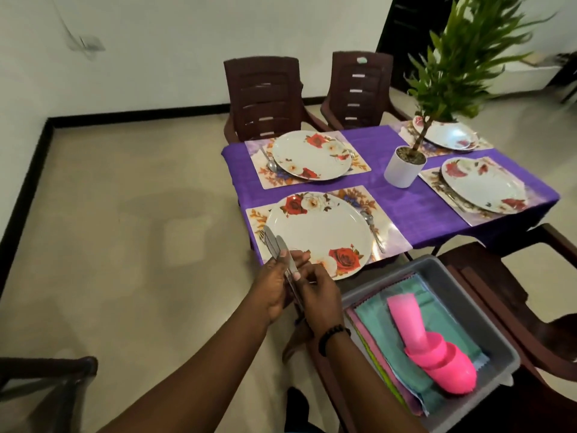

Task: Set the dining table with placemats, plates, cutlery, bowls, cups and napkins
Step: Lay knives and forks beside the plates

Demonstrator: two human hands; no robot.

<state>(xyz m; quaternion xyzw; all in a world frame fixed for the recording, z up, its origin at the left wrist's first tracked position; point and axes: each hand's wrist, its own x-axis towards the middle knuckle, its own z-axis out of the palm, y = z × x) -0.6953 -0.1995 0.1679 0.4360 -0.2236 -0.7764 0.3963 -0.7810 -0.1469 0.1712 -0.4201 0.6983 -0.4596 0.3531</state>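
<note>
Steel knives (274, 245) bunched in left hand (271, 289) over near plate (318, 234) | right hand (318, 292) pinches one, likely separating it for this setting | cups, napkins wait in bin (499, 345)

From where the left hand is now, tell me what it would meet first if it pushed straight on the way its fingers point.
Probably the nearest floral plate: the left hand, holding knives, points up toward its near-left rim. Depth is uncertain.
</note>
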